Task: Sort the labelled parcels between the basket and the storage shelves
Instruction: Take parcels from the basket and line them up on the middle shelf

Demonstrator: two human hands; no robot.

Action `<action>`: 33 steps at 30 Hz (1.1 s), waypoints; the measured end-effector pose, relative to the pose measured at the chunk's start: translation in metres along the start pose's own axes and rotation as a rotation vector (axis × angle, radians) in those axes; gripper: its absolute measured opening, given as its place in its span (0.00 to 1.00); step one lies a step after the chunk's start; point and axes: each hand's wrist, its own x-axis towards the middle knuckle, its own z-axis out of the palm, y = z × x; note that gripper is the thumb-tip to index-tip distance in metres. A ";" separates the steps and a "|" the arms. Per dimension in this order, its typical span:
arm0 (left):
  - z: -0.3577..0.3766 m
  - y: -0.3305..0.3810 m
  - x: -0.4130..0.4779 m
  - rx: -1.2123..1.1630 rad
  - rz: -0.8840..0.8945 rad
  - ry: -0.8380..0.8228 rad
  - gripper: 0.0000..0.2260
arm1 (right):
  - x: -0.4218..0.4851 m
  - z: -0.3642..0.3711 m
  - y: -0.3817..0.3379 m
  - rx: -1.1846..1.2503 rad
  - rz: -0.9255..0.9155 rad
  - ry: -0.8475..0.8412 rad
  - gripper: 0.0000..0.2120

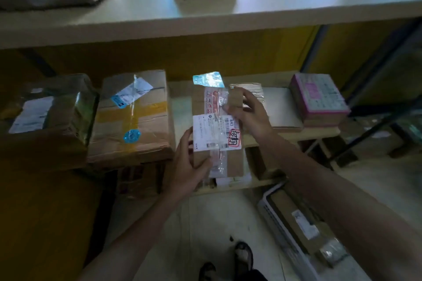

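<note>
cardboard parcel [217, 130] – taped, white label | left hand [186, 166] grips near corner | right hand [249, 114] pinches far edge

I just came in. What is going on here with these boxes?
A person is sorting parcels at storage shelves. One cardboard parcel with a white label is held in both hands: the left hand grips its near left corner, and the right hand grips its far right edge. It is over the middle shelf, in the gap between a large box with yellow tape and a pink-edged box. Whether it already rests on the shelf cannot be told.
</note>
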 end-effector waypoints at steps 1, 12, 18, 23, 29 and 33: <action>0.011 0.000 -0.001 0.050 0.022 -0.074 0.38 | -0.007 -0.014 0.002 -0.014 -0.011 0.062 0.21; 0.177 -0.019 -0.018 0.048 -0.072 -0.520 0.32 | -0.133 -0.181 0.091 -0.053 0.270 0.318 0.28; 0.285 -0.068 -0.052 0.012 -0.256 -0.680 0.25 | -0.207 -0.237 0.199 0.095 0.490 0.406 0.35; 0.380 -0.115 -0.096 0.091 -0.441 -0.770 0.23 | -0.261 -0.288 0.285 0.220 0.674 0.609 0.32; 0.486 -0.183 -0.136 0.124 -0.516 -0.834 0.22 | -0.302 -0.349 0.382 0.264 0.822 0.798 0.32; 0.548 -0.244 -0.151 0.142 -0.518 -0.880 0.19 | -0.309 -0.373 0.455 0.198 0.910 0.858 0.31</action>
